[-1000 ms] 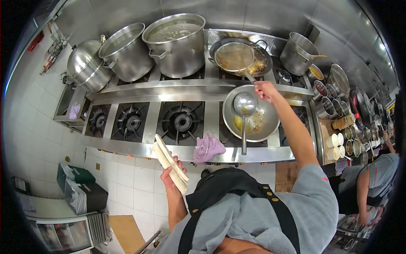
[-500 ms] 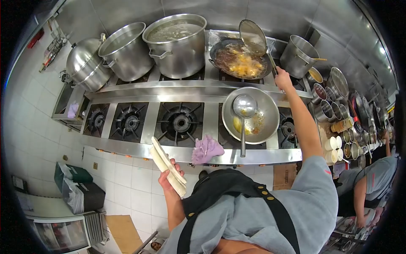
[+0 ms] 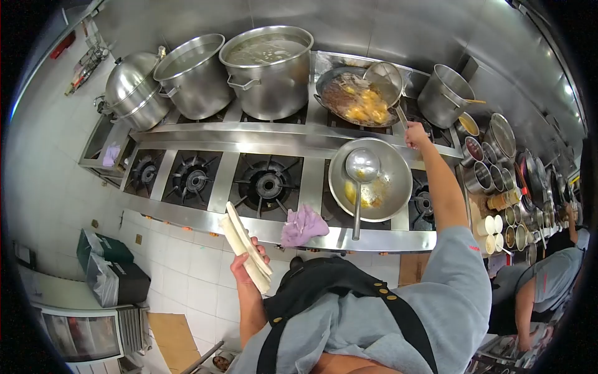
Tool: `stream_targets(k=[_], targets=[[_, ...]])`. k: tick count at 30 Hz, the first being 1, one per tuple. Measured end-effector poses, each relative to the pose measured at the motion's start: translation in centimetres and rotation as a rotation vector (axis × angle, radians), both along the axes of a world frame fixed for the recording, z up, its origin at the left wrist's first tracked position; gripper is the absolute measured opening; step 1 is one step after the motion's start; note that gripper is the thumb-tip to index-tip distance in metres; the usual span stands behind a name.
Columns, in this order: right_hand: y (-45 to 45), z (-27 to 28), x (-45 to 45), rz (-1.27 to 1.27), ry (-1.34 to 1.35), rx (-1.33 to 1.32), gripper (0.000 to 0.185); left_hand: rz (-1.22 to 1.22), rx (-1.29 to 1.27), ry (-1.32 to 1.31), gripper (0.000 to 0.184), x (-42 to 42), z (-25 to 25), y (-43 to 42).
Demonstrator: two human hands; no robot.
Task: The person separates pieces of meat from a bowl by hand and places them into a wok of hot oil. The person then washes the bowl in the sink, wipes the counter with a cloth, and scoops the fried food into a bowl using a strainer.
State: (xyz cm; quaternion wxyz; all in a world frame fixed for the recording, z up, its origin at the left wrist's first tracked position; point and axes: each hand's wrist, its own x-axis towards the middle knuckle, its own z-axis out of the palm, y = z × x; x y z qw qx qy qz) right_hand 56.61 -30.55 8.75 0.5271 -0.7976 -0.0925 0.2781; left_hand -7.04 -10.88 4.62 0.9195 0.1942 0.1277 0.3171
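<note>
My left hand (image 3: 242,265) is closed around a folded white cloth (image 3: 244,243), held in front of the stove's near edge. My right hand (image 3: 416,134) grips the handle of a mesh strainer (image 3: 382,81). The strainer's bowl is at the back right side of a dark wok (image 3: 322,93) on the rear burner. Inside that wok, yellow pieces of food (image 3: 364,112) bubble in brown oil. Nearer to me, a steel wok (image 3: 398,168) with yellowish residue sits on a front burner, and a ladle (image 3: 362,164) rests in it, its handle over the near rim.
A crumpled purple cloth (image 3: 304,225) lies on the stove's front edge. Large steel pots (image 3: 271,87) with liquid stand at the back left, another pot (image 3: 443,96) at the back right. Containers (image 3: 479,177) crowd the right counter. Another person (image 3: 542,268) is at far right.
The strainer has come down from its raised, tilted position to the wok's back right side, and my right hand is lower. The whole view has shifted slightly. My left hand keeps its hold.
</note>
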Motion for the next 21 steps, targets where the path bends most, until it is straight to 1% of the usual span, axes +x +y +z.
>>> stream_targets(k=[1,2,5,6,9,12,15,18,21], targets=[[0.4,0.5,-1.7,0.027,-0.045,0.079,0.062,0.003,0.004,-0.005,0.062,0.1,0.3,-0.2],[1.1,1.4,-3.0,0.008,-0.086,0.014,0.062,0.006,0.007,-0.01,0.062,0.2,0.5,-0.4],[2.2,-0.2,-3.0,-0.008,-0.037,0.081,0.063,0.0,0.017,-0.009,0.064,0.0,1.0,-0.8],[2.4,0.3,-3.7,-0.004,0.039,0.131,0.063,0.002,0.019,-0.012,0.064,-0.1,1.2,-0.9],[2.9,1.8,-6.3,0.026,0.048,0.155,0.06,-0.002,0.012,-0.011,0.064,-0.2,1.2,-1.2],[3.4,2.6,-8.5,0.071,-0.074,0.102,0.056,-0.007,0.0,0.016,0.064,-0.2,1.1,-1.3],[4.1,1.5,-9.6,0.029,-0.197,0.091,0.053,-0.004,0.0,0.052,0.064,0.2,1.5,-1.3],[4.1,1.6,-10.1,-0.012,-0.251,0.122,0.053,-0.011,-0.009,0.077,0.064,0.8,1.3,-1.3],[3.4,2.6,-9.8,-0.067,-0.175,0.203,0.053,-0.019,0.006,0.062,0.063,1.1,1.2,-1.2]])
